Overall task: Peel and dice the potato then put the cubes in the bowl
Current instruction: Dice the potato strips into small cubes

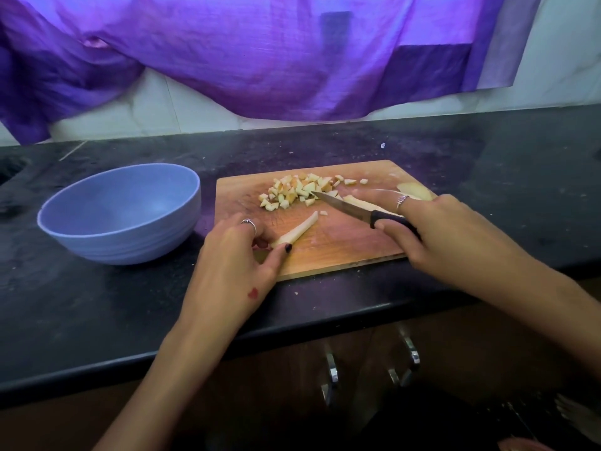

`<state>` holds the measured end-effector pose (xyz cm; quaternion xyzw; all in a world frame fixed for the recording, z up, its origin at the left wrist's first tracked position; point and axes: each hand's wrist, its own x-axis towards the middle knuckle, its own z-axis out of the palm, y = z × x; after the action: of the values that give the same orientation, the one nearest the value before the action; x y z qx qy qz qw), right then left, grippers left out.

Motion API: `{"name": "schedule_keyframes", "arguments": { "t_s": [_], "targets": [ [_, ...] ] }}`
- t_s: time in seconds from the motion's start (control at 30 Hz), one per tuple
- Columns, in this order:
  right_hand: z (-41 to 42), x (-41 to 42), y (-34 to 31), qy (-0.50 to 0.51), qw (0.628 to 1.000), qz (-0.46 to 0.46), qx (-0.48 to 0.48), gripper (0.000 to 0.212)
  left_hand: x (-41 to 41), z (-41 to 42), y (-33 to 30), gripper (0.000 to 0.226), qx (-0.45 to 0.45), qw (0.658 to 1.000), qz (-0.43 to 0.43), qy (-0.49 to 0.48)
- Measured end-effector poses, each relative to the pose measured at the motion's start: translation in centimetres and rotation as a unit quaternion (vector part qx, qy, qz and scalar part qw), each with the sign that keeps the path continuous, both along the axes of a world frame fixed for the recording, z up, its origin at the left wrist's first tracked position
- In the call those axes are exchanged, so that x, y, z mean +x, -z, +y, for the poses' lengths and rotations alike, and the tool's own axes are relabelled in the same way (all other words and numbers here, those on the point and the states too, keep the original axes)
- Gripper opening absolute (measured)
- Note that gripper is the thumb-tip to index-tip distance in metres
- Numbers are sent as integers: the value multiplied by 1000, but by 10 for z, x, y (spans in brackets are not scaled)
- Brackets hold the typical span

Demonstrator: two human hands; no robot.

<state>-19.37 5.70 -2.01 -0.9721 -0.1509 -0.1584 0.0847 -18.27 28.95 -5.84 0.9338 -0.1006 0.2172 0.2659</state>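
A pale peeled potato strip [297,230] is pinched at its near end by the left hand [239,255] on the wooden cutting board [341,245]. A black-handled knife [357,211] is gripped by the right hand [445,236] (tip beside the diced potato cubes [299,190]). The empty blue bowl [120,213] is set left of the board.

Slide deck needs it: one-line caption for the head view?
Left hand holds a potato strip on the cutting board; right hand holds the knife beside diced cubes; bowl empty.

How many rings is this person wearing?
2: one ring on the left hand, one ring on the right hand. Curled fingers may hide others.
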Motion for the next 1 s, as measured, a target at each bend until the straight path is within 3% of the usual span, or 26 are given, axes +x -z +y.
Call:
{"name": "schedule_keyframes", "arguments": {
  "t_s": [0.17, 0.47, 0.8, 0.93, 1.0],
  "targets": [
    [12, 13, -9, -43, 999, 8, 1, 35, -1, 0, -2, 11, 3, 1000, 5, 3],
    [20, 20, -23, -27, 994, 49, -89, 28, 2, 0, 0, 15, 2, 1000, -2, 1],
    [20, 11, 9, -28, 997, 75, 1, 33, 1, -1, 1, 13, -3, 1000, -10, 3],
    [21, 11, 13, -30, 996, 81, 5, 31, 1, -2, 3, 14, 0, 1000, -25, 3],
    [22, 11, 11, -26, 996, 72, -36, 33, 0, -2, 3, 15, 3, 1000, -24, 0]
  ]
}}
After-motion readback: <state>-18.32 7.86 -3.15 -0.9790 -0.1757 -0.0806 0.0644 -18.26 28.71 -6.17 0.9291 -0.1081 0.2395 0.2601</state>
